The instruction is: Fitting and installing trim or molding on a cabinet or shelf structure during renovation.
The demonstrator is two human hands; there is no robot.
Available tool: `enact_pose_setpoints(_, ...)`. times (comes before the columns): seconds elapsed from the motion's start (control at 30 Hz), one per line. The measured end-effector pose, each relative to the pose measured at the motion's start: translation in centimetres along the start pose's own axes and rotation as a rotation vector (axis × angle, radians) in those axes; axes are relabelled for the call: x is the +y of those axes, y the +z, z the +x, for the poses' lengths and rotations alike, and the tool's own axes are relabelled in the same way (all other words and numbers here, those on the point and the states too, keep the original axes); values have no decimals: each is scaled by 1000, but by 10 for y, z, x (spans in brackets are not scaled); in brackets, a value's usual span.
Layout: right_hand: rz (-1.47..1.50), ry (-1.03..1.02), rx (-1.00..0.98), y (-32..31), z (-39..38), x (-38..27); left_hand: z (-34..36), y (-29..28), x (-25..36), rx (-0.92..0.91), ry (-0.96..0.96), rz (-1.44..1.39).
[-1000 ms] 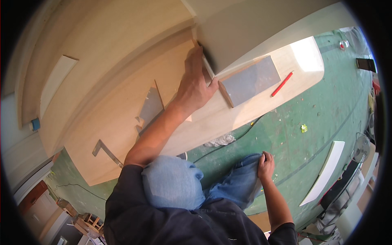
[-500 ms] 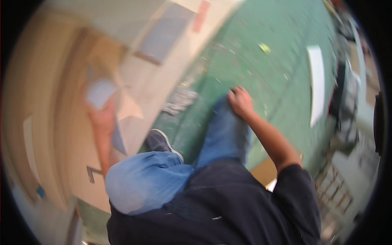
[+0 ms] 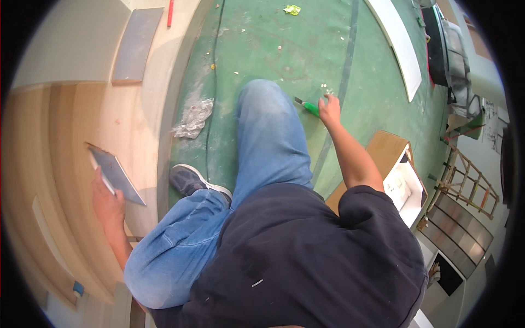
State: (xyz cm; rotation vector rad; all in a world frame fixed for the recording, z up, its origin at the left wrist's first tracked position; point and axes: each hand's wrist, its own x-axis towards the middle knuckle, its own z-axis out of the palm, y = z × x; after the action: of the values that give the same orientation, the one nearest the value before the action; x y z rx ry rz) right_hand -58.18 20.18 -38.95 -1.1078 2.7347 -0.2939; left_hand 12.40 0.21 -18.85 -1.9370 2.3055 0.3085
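My left hand (image 3: 109, 203) is closed around a thin, white, flat piece (image 3: 102, 172) seen nearly edge-on. Next to it, a dark grey panel offcut (image 3: 121, 176) rests at a slant on the pale wooden board (image 3: 117, 120). On the other side, my right hand (image 3: 330, 111) is out past my bent knee, over the green floor. A green-handled utility knife (image 3: 311, 108) sits in its fingers, blade pointing away to the left. One finger stands off the handle, and the grip is partly hidden.
A larger grey panel (image 3: 136, 46) and a red strip (image 3: 170, 13) lie farther along the board. Crumpled clear plastic (image 3: 194, 119) is on the floor beside a dark cable. A long white strip (image 3: 396, 44), an open box (image 3: 402, 183) and a ladder-like wooden frame (image 3: 471, 183) are to the right.
My view has swung, sharpening the picture. My right hand has left my knee and reached outward, with the utility knife now visible. The white piece in my left hand has turned from face-on to edge-on.
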Motion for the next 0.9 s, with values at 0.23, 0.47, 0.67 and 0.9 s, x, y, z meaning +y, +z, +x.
enact_pose_setpoints(0.23, -268, -136, -352, 5, -47, 17, 24, 18, 25, -45, 158, 58)
enact_pose_setpoints(0.47, -15, -177, -133, -43, -28, -167, 21, -25, -13, -192, 244, -150)
enact_pose_setpoints(0.67, 434, -815, -640, -94, -84, -449, 110, -12, -8, 4, 197, -493)
enact_pose_setpoints(0.9, 790, -574, -874, 26, -121, -646, 138, -12, -13, 50, 58, -946)
